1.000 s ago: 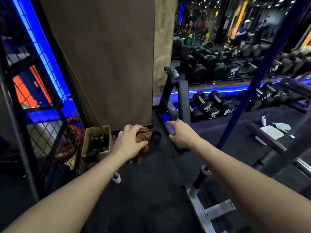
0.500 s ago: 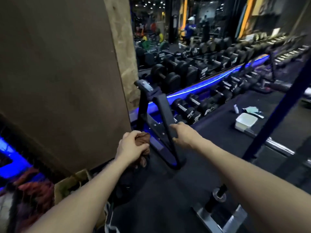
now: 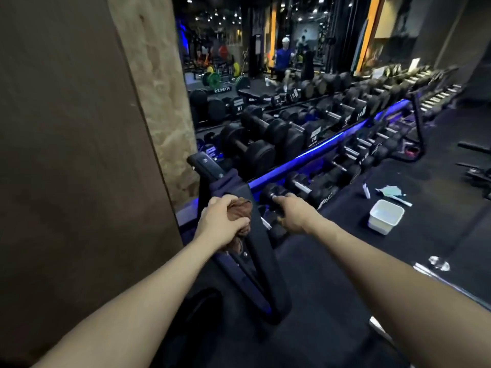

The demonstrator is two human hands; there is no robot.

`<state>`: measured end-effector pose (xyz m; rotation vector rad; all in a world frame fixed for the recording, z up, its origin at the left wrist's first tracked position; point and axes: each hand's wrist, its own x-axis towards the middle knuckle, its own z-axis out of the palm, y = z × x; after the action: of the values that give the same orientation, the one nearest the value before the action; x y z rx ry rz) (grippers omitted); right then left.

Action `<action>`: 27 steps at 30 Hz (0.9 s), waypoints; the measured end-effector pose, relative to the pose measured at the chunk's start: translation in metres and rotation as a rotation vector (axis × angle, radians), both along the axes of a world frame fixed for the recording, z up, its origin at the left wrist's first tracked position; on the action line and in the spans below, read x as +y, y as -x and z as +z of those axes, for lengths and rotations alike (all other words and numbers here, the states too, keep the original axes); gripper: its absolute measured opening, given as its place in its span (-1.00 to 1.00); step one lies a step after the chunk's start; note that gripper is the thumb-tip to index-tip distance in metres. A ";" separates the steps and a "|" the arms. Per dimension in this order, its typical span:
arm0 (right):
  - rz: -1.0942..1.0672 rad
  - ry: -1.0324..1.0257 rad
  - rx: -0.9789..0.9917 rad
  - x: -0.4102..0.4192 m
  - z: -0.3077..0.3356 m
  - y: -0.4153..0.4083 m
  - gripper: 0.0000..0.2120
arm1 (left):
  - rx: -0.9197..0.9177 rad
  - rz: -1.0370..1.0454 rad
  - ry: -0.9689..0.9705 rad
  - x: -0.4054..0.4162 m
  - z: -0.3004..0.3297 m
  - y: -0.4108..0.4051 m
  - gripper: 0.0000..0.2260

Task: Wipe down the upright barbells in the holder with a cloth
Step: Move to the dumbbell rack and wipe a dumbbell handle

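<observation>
A bunched brown cloth (image 3: 240,212) is gripped in the left hand (image 3: 221,221), fingers curled tightly round it, and is held against the dark end frame of the dumbbell rack (image 3: 253,235) at centre frame. The right hand (image 3: 293,215) is extended just right of it, index finger straight and touching the end of a dumbbell (image 3: 275,195) on the lower tier; nothing is held in it. No upright barbells or holder can be identified in view; the rack of horizontal dumbbells fills the centre and upper right. Risk, as judged: the cloth is being applied to the wrong equipment, so the barbells may be left unwiped. A loose tail of cloth hangs below the fist and could snag on the frame's bolts. The dumbbell under the right fingertip could roll if pushed. A white tub (image 3: 385,216) sits on the floor at centre right, near the walking path, and could be kicked.
</observation>
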<state>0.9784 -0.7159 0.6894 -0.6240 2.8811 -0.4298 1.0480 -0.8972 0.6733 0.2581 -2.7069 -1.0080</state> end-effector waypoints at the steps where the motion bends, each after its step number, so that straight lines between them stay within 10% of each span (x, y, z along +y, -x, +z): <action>1: -0.004 -0.008 -0.002 0.001 0.001 0.015 -0.51 | 0.003 -0.009 -0.004 0.002 0.000 0.020 -0.56; 27: -0.386 -0.159 -0.083 0.186 -0.061 0.443 -0.48 | -0.117 -0.478 -0.069 0.184 -0.049 0.510 -0.57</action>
<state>0.5355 -0.5296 0.6289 -0.0210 2.9135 -0.2608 0.5381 -0.7128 0.6248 -0.3495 -2.9121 -1.2404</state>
